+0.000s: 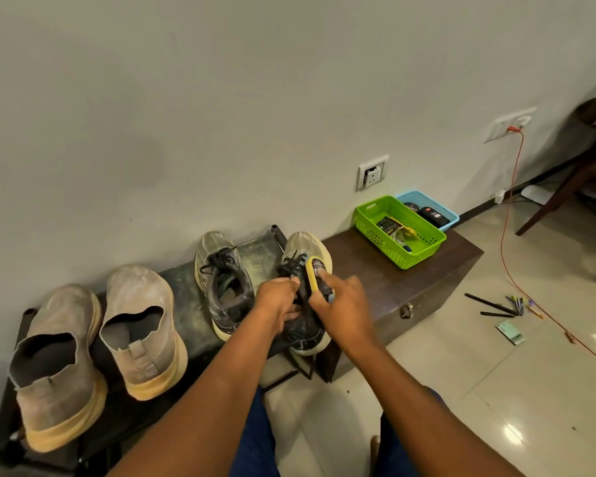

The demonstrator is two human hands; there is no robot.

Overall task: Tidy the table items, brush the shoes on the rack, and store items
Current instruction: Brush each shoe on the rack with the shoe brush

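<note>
- The right-hand grey lace-up sneaker with a cream sole (301, 256) is largely covered by both hands; only its dusty toe, some laces and the heel edge of the sole show.
- The left hand (278, 299) has its fingers curled round the shoe's collar and laces, gripping it.
- The right hand (341, 304) grips a yellow-edged shoe brush (315, 270), forefinger stretched along its back; the bristles are hidden against the shoe's upper.
- Its partner, the second grey lace-up sneaker (222, 280), stands just beside it, apart, toe to the wall.
- Two beige suede slip-on shoes with yellowed soles (100, 342) stand further left on the same low dark shoe rack (258, 247); the rack's left end runs close to the picture's edge.
- The held shoe's heel overhangs the rack's front edge, just where the rack meets a dark brown wooden chest with a metal latch (410, 280).
- On the chest's far end sit a lime-green perforated plastic basket (398, 232) and, touching behind it, a light-blue plastic basket (427, 208); their contents are too small to name beyond packets and dark tins.
- Right of the chest the glossy tiled floor (461, 373) lies open, with scattered pens (506, 304) and a small pale card (510, 332) on it.
- An orange cord (506, 235) trails from a wall socket across that floor.
- A dark wooden chair (582, 173) is cut off at the right border.
- The person's knees, in blue cloth, show only in part below the arms.
</note>
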